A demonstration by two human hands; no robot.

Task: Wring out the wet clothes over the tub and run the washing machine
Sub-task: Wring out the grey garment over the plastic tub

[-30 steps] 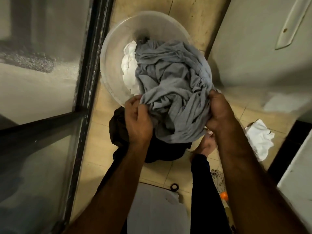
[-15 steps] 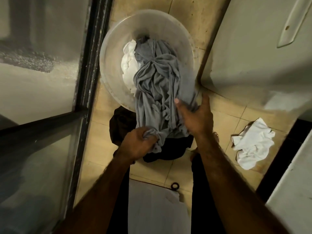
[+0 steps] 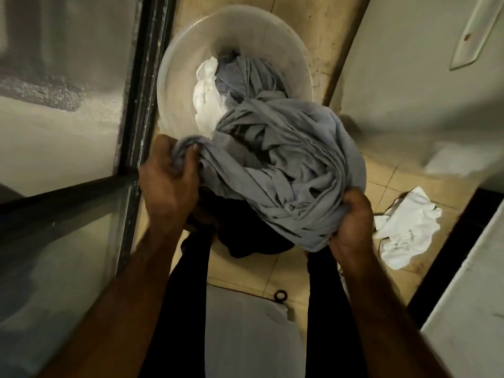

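A large grey cloth (image 3: 283, 165) is bunched between my hands, above the near rim of a round translucent tub (image 3: 180, 77) on the tiled floor. My left hand (image 3: 169, 184) grips one gathered end of it at the left. My right hand (image 3: 351, 222) grips the other bundled end at the lower right. One part of the grey cloth trails back into the tub beside a white garment (image 3: 207, 99). A dark garment (image 3: 245, 236) lies on the floor under the cloth.
A glass door with a dark metal frame (image 3: 136, 110) runs along the left. A white appliance body (image 3: 422, 77) stands at the right. A crumpled white cloth (image 3: 406, 227) lies on the floor tiles at the right. My dark-trousered legs stand below.
The grey cloth went from a narrow hanging strip to a wide bundle. My left hand rose up and left, my right hand dropped to the lower right and closed on the cloth.
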